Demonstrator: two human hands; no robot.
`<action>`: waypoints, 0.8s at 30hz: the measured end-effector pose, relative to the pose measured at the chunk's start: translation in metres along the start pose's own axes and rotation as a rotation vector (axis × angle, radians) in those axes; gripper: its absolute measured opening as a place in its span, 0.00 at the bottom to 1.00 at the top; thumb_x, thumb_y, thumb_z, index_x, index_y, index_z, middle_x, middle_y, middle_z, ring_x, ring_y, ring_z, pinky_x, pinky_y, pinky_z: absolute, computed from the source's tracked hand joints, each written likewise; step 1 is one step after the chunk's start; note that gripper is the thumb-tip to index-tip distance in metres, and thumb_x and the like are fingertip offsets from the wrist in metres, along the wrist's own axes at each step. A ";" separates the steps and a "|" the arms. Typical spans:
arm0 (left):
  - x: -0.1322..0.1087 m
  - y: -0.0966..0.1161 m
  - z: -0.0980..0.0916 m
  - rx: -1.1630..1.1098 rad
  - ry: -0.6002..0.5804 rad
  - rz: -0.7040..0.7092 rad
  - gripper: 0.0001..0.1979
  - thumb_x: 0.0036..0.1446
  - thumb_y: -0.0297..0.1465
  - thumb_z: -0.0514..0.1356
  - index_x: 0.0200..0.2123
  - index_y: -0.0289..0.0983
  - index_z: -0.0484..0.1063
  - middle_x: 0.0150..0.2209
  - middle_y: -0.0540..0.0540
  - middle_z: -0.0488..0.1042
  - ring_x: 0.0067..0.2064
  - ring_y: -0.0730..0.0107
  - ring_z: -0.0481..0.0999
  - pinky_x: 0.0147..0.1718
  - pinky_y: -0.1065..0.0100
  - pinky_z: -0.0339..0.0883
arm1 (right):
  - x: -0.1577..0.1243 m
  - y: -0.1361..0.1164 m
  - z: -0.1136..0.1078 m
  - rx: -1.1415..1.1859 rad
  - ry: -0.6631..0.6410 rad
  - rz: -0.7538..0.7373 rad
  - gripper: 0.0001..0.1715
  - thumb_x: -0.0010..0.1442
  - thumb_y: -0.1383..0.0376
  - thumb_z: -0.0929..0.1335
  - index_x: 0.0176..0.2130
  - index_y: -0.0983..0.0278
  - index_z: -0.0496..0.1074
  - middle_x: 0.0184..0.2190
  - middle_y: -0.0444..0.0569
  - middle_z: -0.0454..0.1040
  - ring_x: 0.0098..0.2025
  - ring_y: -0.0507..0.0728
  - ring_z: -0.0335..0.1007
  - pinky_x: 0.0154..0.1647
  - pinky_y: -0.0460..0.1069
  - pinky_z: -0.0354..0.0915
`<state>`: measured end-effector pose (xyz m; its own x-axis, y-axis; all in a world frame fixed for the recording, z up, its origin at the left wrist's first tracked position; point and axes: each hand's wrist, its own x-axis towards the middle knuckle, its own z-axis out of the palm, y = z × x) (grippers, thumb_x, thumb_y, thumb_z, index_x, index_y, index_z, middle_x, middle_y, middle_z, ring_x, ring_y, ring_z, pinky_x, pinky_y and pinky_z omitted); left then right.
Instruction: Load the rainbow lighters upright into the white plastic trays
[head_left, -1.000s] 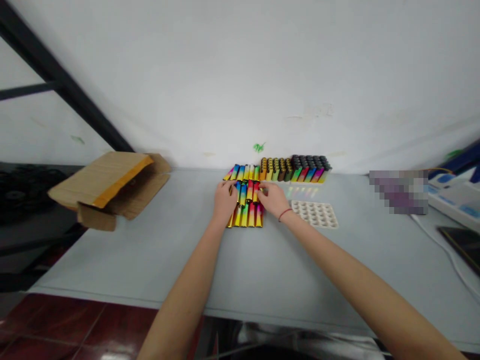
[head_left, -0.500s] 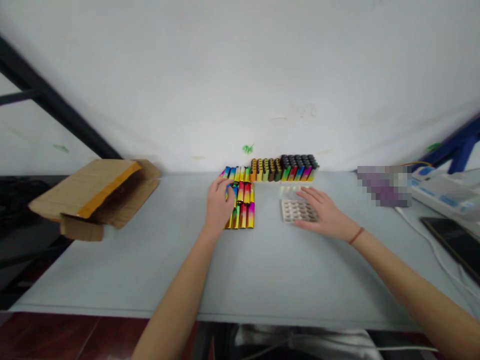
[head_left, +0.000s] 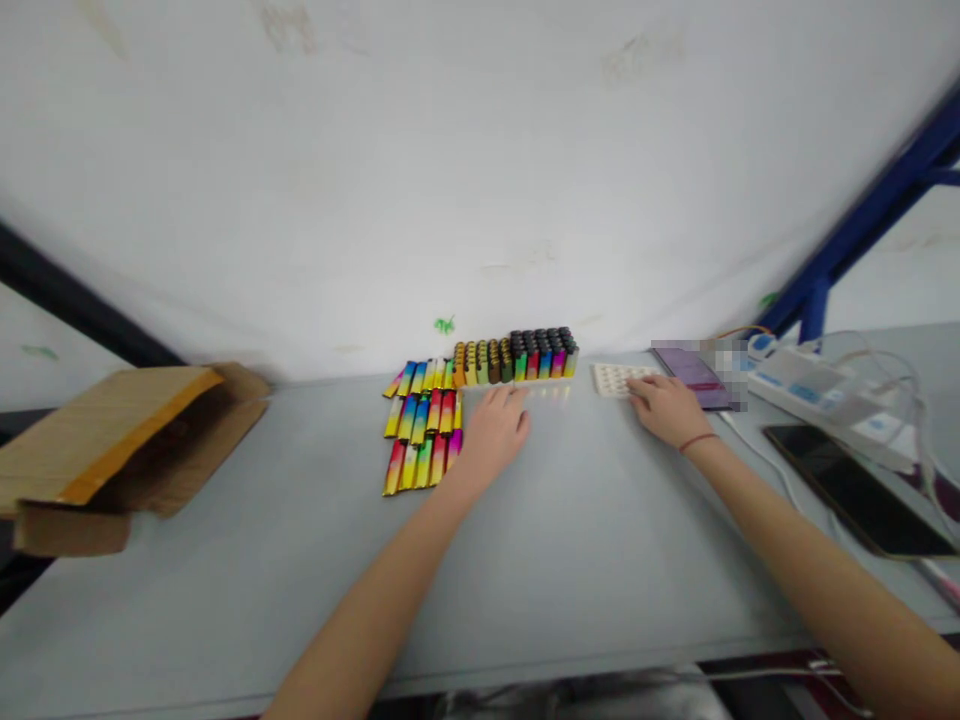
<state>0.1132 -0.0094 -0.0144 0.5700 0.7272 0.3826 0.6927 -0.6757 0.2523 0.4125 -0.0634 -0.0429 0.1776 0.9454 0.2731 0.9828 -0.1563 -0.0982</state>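
Several rainbow-coloured lighter bodies (head_left: pixel 422 427) lie flat in rows on the grey table (head_left: pixel 525 540). Behind them a row of upright lighters (head_left: pixel 517 357) stands against the wall. My left hand (head_left: pixel 491 432) rests on the table just right of the flat rows, fingers loosely curled, nothing visibly in it. My right hand (head_left: pixel 664 405) lies flat on the near right part of a white tray (head_left: pixel 616 379) with round holes, fingers stretched out. A red band sits on that wrist.
An open cardboard box (head_left: pixel 112 440) lies on its side at the left. At the right are a purple packet (head_left: pixel 694 370), a white power strip (head_left: pixel 814 385) with cables and a black phone (head_left: pixel 855 490). A white wall rises behind the table.
My right hand has left the lighters and slid the white tray to the right. My left hand has come off the flat rows to their right side. The view has swung right.
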 end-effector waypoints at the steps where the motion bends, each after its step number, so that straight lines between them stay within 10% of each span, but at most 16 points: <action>1: 0.014 0.002 -0.001 0.034 0.017 -0.001 0.20 0.62 0.27 0.55 0.56 0.33 0.70 0.53 0.36 0.74 0.57 0.54 0.70 0.59 0.55 0.64 | 0.006 -0.002 0.002 0.017 0.012 0.017 0.20 0.63 0.67 0.63 0.51 0.66 0.77 0.48 0.62 0.77 0.50 0.67 0.70 0.53 0.59 0.63; 9: 0.089 -0.012 -0.005 0.233 0.025 -0.073 0.23 0.61 0.35 0.59 0.58 0.31 0.67 0.58 0.30 0.69 0.57 0.47 0.70 0.55 0.53 0.62 | 0.031 -0.047 0.016 0.222 0.170 0.062 0.20 0.60 0.65 0.66 0.50 0.67 0.75 0.53 0.65 0.74 0.56 0.71 0.64 0.54 0.62 0.61; 15: 0.085 -0.021 0.001 0.282 -0.063 -0.074 0.28 0.61 0.39 0.59 0.61 0.31 0.65 0.56 0.30 0.73 0.56 0.46 0.71 0.57 0.52 0.59 | 0.066 -0.090 0.026 0.586 0.204 0.009 0.16 0.55 0.59 0.69 0.42 0.65 0.71 0.40 0.54 0.77 0.43 0.61 0.71 0.47 0.55 0.65; 24: 0.077 -0.010 -0.005 0.292 -0.029 -0.050 0.24 0.62 0.36 0.58 0.60 0.35 0.67 0.54 0.31 0.75 0.56 0.43 0.68 0.54 0.45 0.56 | 0.067 -0.089 0.020 0.850 0.170 0.029 0.10 0.53 0.59 0.69 0.31 0.60 0.65 0.26 0.41 0.69 0.30 0.54 0.66 0.35 0.50 0.64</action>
<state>0.1482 0.0524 0.0166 0.5411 0.7647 0.3499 0.8158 -0.5783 0.0024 0.3363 0.0195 -0.0349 0.2734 0.8783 0.3922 0.6189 0.1515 -0.7707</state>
